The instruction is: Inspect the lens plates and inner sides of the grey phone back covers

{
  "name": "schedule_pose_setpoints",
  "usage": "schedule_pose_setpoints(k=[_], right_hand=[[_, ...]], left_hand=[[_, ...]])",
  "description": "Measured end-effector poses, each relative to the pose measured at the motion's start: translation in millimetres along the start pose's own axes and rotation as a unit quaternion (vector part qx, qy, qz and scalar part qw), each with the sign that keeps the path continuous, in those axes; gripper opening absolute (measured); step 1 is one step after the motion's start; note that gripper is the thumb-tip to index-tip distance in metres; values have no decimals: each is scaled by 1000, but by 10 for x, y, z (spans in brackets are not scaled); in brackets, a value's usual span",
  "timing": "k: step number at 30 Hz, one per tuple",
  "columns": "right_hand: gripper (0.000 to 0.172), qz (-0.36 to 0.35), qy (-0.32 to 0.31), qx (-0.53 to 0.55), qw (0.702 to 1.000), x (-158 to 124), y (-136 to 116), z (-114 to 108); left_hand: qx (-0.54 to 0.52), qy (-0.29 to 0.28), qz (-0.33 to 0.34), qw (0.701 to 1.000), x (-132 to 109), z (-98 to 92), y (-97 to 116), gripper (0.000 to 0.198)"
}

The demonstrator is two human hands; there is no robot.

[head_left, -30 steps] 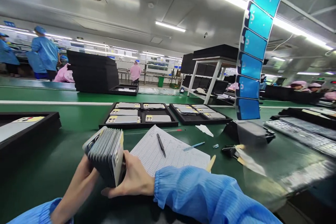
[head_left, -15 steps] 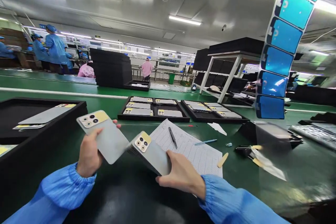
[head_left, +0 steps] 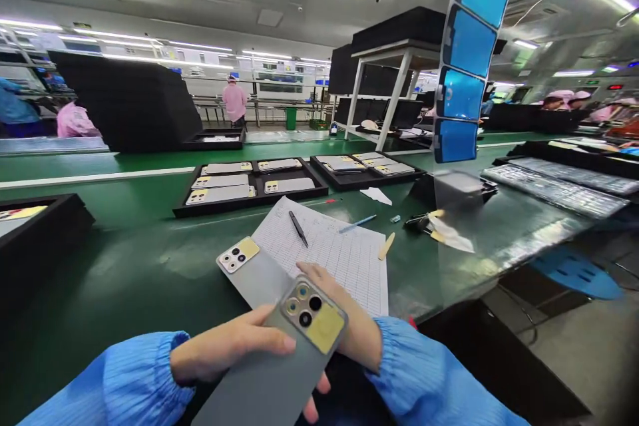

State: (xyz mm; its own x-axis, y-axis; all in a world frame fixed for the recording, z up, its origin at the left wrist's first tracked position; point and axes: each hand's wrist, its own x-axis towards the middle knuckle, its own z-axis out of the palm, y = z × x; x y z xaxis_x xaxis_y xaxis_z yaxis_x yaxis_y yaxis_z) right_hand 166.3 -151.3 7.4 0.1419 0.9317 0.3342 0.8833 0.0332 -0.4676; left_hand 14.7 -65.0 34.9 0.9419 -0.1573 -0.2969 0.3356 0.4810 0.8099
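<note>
The left hand [head_left: 244,343] is closed round a flat grey phone-shaped panel with rounded corners, four camera rings and a yellow patch [head_left: 264,379], its thumb laid across the back and its fingertips showing past the right edge; the panel slants over the hand, its camera end up and to the right of the thumb, its plain end running down toward the wearer. The right hand [head_left: 344,299] is just beyond that camera end and partly covered by it, with fingers stretched out at the right edge of a second grey panel with four camera rings and a yellow patch [head_left: 262,276]; how far this hand is closed, and whether it grips the second panel, cannot be told. That second panel lies to the left of the right hand and beyond the left thumb. Past the right hand, a white sheet of paper printed with a grid [head_left: 344,266] lies on the dark green counter [head_left: 150,273], bearing a slim black pen-like tool [head_left: 298,229] and a thin blue pen [head_left: 357,224]. Farther beyond both hands sit two black trays [head_left: 279,197] of similar grey panels
</note>
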Motion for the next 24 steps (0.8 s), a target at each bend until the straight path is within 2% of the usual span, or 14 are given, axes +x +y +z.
schedule_pose_setpoints(k=[1,3,6,10,13,17,20,24], right_hand=[[39,8,9,-9,1000,-61,133,-81],[28,56,52,-39,996,-187,456,-259],[32,129,104,-104,981,-354,977,-478],[41,167,79,-159,970,-473,1440,-571],[37,124,51,-215,967,-468,1561,-576],[36,76,53,-254,963,-408,1626,-599],[40,54,23,-246,968,-374,1660,-617],[23,49,44,-200,978,-342,1648,-649]], left_hand=[[-8,-28,-14,999,26,-47,-49,27],[-11,-58,-27,998,57,-143,-128,33],[-10,-71,-33,997,94,-254,-206,38],[-60,-62,-57,995,152,-312,-238,50],[-77,-69,-76,992,172,-310,-214,57],[-79,-74,-44,993,175,-301,-184,49],[-62,-94,-28,993,182,-308,-184,39],[-35,-127,-12,991,198,-309,-194,39]])
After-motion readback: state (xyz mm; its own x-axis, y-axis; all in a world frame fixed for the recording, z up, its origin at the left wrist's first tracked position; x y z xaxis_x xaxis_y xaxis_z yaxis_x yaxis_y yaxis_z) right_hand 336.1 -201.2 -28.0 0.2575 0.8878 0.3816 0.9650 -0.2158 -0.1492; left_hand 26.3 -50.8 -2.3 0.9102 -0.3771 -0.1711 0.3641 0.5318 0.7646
